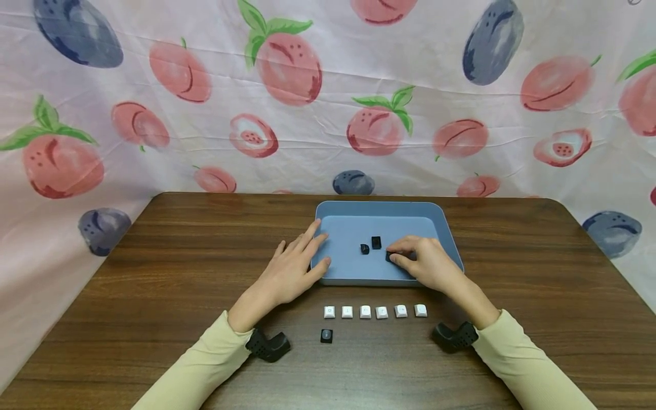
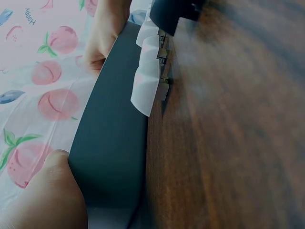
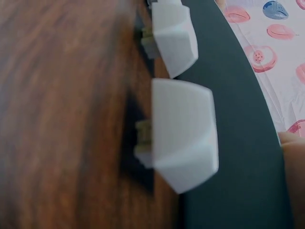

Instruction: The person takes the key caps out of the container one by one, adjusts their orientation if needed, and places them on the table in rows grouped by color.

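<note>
A shallow blue tray point(image 1: 348, 273) lies on the table, its dark outer wall showing in both wrist views. Inside it my right hand point(image 1: 427, 262) pinches a black keycap point(image 1: 388, 256) between thumb and fingers, low over the tray floor. Two more black keycaps lie just left of it, one upright-looking keycap point(image 1: 376, 242) and one tipped keycap point(image 1: 364, 249). My left hand point(image 1: 289, 270) rests at the tray's left side, fingers spread over the rim. Several white keycaps point(image 1: 365, 311) stand in a row before the tray; the right wrist view shows a white keycap point(image 3: 183, 133) on a small switch stem.
One black keycap point(image 1: 326, 336) sits in front of the white row, near its left end. Black wrist camera mounts, one left point(image 1: 268, 346) and one right point(image 1: 454, 337), hang close above the wooden table point(image 1: 179, 285). A fruit-patterned cloth point(image 1: 307, 125) hangs behind the table.
</note>
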Available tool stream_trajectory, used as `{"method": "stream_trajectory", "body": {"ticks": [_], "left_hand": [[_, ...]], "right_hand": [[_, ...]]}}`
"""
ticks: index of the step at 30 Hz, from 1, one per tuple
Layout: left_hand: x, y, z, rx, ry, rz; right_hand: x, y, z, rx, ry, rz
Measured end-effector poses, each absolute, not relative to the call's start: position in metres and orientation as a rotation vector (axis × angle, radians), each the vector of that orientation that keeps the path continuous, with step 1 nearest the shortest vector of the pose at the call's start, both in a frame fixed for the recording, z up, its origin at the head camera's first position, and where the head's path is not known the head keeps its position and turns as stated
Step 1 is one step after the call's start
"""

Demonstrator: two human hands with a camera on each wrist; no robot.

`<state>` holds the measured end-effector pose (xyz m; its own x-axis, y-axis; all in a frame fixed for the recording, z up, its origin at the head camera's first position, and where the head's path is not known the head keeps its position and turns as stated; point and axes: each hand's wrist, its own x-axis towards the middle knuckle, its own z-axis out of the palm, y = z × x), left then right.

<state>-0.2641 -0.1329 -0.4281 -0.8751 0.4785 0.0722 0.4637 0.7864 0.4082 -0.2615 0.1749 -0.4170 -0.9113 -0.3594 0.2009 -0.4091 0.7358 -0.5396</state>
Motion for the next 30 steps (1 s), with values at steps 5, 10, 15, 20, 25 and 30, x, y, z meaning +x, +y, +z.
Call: {"method": "stream_trajectory", "body": {"ticks": [5,10,15,20,25,30], "left_hand": [[-0.2643,-0.1330,-0.4286,0.776,2.930,0.653],[-0.2652,-0.1331,-0.4283,0.782,2.932,0.651],[-0.2656,-0.1332,-0.4282,0.780,2.936,0.649],[-0.2654,-0.1335,-0.4285,0.772,2.925,0.654],[-0.2660,-0.1335,-0.4283,0.772,2.928,0.652],[-0.2666,-0.1332,-0.4277,0.771,2.932,0.649]], "right_hand": [[-0.2597,0.1724,-0.4171,0.585,-2.865,0.825],[-0.2587,0.1714,-0.4157,0.513,-2.876,0.821],[-0.2591,0.1715,-0.4156,0.487,-2.887,0.881],[-0.2590,0.1711,-0.4165,0.501,-2.905,0.896],[-0.2585,0.1709,-0.4161,0.515,-2.912,0.914],[-0.2593,0.1724,-0.4165,0.578,-2.882,0.925]]}}
